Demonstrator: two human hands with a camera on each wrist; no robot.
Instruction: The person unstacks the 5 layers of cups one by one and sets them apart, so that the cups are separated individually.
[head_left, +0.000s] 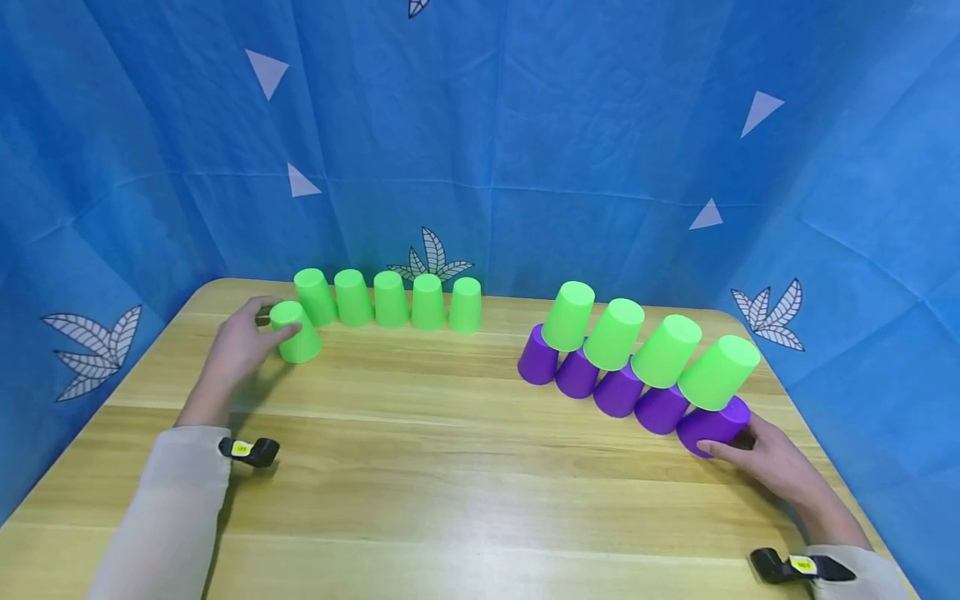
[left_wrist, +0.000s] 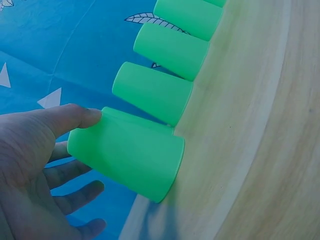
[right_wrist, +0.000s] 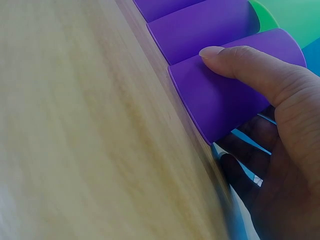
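Observation:
An upside-down green cup (head_left: 297,335) stands in front of the left end of a row of green cups; my left hand (head_left: 243,337) grips it. In the left wrist view the thumb lies on the near side of that green cup (left_wrist: 130,152), the fingers behind it. Whether its rim touches the table cannot be told. On the right, my right hand (head_left: 776,462) holds the nearest purple cup (head_left: 712,427) of a slanting row. The thumb presses that purple cup (right_wrist: 225,100) in the right wrist view, with fingers partly hidden behind it.
Several upside-down green cups (head_left: 390,300) line the back left edge. Several purple cups (head_left: 618,392) stand close together at right, with green cups (head_left: 615,333) bridging them on top. Beneath is a wooden table (head_left: 450,467); a blue cloth (head_left: 570,125) hangs behind and at the sides.

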